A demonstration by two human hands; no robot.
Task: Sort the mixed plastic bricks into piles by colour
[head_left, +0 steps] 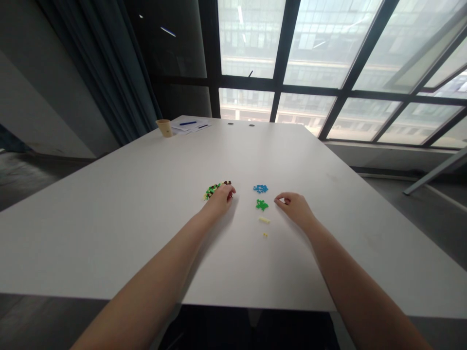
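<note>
My left hand (221,198) rests at the right side of a mixed pile of small green, yellow and dark brown pieces (212,190), partly covering it. Its fingers are curled together, and whatever they hold is too small to make out. To the right, my right hand (295,206) is closed in a pinch just beside a cluster of small green pieces (261,204); I cannot make out anything between the fingertips. Between the hands also lie a cluster of blue pieces (260,188), a short pale yellow row (264,220) and a few tiny yellow pieces (265,235).
The white table (146,218) extends far ahead toward large windows. At its far left stand a paper cup (166,128) and papers (182,129) with a blue pen (188,123) on them. Two dark round discs (251,125) show near the far edge.
</note>
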